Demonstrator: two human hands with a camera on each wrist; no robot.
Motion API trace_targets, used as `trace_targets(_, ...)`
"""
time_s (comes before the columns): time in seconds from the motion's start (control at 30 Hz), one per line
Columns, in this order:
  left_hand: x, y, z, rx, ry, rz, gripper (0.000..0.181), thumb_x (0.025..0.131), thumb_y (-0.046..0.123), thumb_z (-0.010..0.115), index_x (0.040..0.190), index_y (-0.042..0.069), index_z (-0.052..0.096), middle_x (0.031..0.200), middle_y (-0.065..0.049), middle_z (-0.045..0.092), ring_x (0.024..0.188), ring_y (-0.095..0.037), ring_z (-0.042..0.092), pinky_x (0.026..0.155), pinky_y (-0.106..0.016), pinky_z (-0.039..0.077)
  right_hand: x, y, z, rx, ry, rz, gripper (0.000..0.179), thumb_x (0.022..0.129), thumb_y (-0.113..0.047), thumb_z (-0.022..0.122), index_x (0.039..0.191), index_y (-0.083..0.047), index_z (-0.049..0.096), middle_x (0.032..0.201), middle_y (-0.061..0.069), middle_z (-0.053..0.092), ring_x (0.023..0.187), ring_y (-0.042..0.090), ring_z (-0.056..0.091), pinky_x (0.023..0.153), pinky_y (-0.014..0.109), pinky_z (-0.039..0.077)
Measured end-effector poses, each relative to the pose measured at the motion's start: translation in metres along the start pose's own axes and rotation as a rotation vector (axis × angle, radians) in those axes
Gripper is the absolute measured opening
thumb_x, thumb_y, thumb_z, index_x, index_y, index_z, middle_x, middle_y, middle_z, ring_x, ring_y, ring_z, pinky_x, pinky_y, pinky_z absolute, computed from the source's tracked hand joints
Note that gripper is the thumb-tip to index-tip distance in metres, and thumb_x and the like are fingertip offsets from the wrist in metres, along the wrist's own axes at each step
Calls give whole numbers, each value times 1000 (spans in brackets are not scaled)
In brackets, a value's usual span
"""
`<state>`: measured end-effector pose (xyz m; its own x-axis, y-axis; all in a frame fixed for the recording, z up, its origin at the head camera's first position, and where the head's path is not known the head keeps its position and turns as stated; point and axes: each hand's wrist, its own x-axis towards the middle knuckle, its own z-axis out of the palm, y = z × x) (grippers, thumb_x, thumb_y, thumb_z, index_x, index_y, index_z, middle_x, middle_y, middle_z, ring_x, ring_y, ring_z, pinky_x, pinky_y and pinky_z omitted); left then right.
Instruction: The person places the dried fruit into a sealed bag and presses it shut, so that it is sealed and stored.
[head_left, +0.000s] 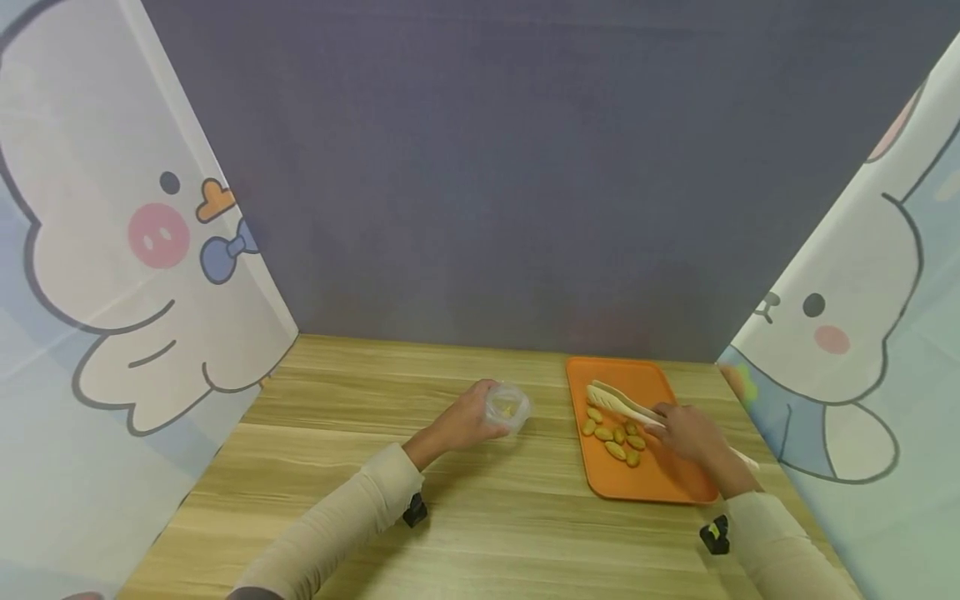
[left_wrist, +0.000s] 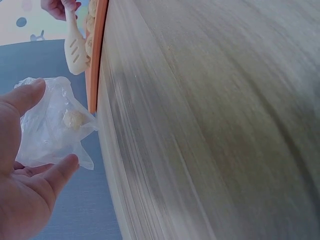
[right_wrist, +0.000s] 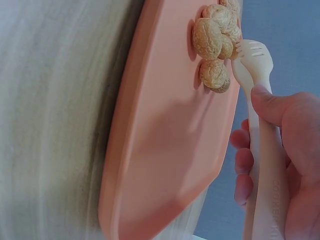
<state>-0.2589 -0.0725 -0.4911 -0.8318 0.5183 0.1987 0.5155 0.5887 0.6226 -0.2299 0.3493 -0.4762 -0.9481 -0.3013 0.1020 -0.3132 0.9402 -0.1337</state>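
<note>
In the head view my left hand (head_left: pixel 467 417) holds a clear plastic bag (head_left: pixel 517 398) above the middle of the table. One pale yellow-brown piece (left_wrist: pixel 74 119) shows inside the bag in the left wrist view, with thumb and fingers curled around the bag's sides. My right hand (head_left: pixel 692 433) grips cream-coloured tongs (head_left: pixel 618 402) over an orange tray (head_left: pixel 660 479). Several wrinkled, brownish oval pieces (right_wrist: pixel 207 39), like small potatoes or dried fruit, lie on the tray. The tongs' slotted head (right_wrist: pixel 254 56) is near them; whether it touches any, I cannot tell.
The wood-grain table (head_left: pixel 337 400) is backed by a dark grey panel (head_left: pixel 480 167). Cartoon-printed sheets flank it, with a white figure (head_left: pixel 97 233) at left and a rabbit (head_left: pixel 847 292) at right. The tray's raised rim (head_left: pixel 581 442) stands to the right of the bag.
</note>
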Motion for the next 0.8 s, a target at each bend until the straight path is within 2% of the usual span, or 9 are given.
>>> trace_targets(0.17, 1, 1, 1, -10, 5, 5, 78, 84, 27, 85, 143, -2, 43, 126, -19, 60, 103, -24, 61, 86, -40, 53, 0, 2, 1, 8, -16, 1, 32, 93, -32, 72, 105, -1, 70, 81, 9, 71, 71, 32, 66, 65, 50, 53)
trace_targets(0.47, 2, 1, 1, 2, -2, -6, 78, 84, 28, 84, 143, -2, 43, 127, -18, 59, 104, -25, 60, 86, -41, 53, -1, 4, 7, -10, 29, 9, 26, 93, -30, 72, 99, -4, 70, 73, 5, 66, 65, 26, 61, 60, 45, 49)
trace_targets(0.8, 2, 3, 2, 0, -7, -7, 79, 84, 29, 84, 144, -2, 42, 127, -17, 60, 103, -24, 61, 86, -40, 53, -2, 4, 4, -5, 35, 12, 28, 94, -29, 71, 103, -2, 70, 77, 8, 68, 67, 29, 63, 63, 49, 51)
